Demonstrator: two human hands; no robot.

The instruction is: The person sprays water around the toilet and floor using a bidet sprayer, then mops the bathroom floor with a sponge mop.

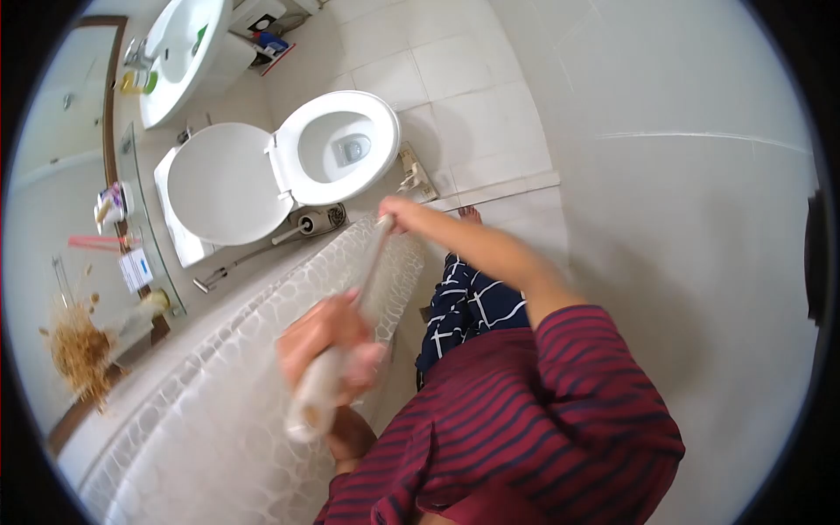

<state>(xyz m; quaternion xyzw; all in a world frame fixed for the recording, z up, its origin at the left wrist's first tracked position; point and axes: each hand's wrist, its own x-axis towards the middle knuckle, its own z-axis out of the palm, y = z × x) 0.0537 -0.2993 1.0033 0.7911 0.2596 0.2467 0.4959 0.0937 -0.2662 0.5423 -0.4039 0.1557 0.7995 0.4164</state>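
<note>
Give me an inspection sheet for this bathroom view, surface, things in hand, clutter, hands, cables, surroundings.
Surface: pale tiled floor.
Things in hand: long white handle, held by both hands alongside a patterned shower curtain.
Clutter: bottles by the sink; items on a glass shelf.
Hands: left hand wraps the near end; right hand grips the far end.
Cables: nothing seen; a spray hose lies by the toilet.
Surroundings: toilet, lid up; white wall.

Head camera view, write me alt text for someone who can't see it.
Seen from above in a white-tiled bathroom, a person's left hand and right hand grip a long white handle held over a pebble-patterned shower curtain. Beyond it stands a toilet with lid and seat raised, and a sink sits farther back.
</note>
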